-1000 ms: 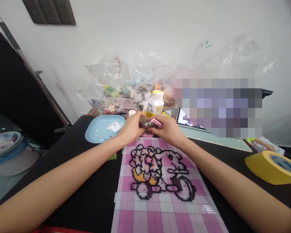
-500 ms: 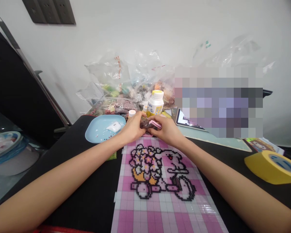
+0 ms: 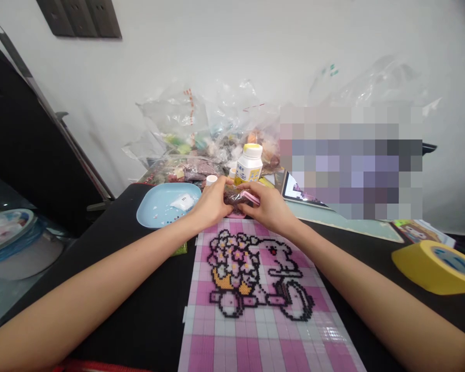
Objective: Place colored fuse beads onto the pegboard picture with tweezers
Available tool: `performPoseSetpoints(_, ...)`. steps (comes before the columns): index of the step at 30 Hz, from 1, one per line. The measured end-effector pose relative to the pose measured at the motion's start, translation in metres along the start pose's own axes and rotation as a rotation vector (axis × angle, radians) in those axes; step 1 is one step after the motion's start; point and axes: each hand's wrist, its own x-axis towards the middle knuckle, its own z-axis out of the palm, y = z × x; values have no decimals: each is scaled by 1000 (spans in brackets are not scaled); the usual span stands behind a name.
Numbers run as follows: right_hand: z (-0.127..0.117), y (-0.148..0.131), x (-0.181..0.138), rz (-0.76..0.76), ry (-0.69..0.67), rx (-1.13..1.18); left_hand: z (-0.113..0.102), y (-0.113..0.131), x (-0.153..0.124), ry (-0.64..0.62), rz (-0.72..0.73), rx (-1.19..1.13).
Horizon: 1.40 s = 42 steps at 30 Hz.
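Between my two hands is a small clear plastic bag of dark beads (image 3: 234, 197), above the far edge of the pegboard. My left hand (image 3: 212, 204) pinches the bag's left side with thumb and fingers. In my right hand (image 3: 270, 207) is a slim pink bar-shaped piece (image 3: 251, 197), closed between thumb and fingers at the bag's right end. Whether it is clipped to the bag I cannot tell. Just under the bag shows part of a pink object (image 3: 238, 214). Nearer me lies a pink-and-white checked pegboard (image 3: 251, 354) with a bead picture (image 3: 236, 256) of flowers and a white figure on a scooter.
A blue tray (image 3: 149, 206) holds a white packet (image 3: 182, 202) and scattered beads. Behind my hands stand a white bottle (image 3: 249, 163) and heaped plastic bags (image 3: 201, 129). On the right are a tablet (image 3: 294, 188) and a yellow tape roll (image 3: 418, 266). A bin (image 3: 27, 253) stands at left.
My right hand and the pink piece have tilted slightly, and more of the dark beads' bag shows between my hands. Both hands keep their hold.
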Motion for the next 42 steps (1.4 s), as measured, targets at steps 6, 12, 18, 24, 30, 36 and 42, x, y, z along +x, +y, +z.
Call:
performPoseSetpoints(6,1,-2,0,-3,-18,6,1,4,0,-11,4,-10)
performPoseSetpoints(12,-1,-1,0,-1,-13,5,0,4,0,0,-18,-2)
performPoseSetpoints(18,-1,0,0,-21,-4,13,0,2,0,-1,-17,-19)
performPoseSetpoints(24,-2,0,0,-30,1,17,2,0,1,-8,12,-48)
performPoseSetpoints(30,-2,1,1,-35,6,20,1,2,-1,10,0,-31)
performPoseSetpoints(36,-2,1,0,-7,16,19,1,3,-1,13,-18,-29)
performPoseSetpoints(42,-2,3,1,26,36,19,1,1,0,26,-25,-36)
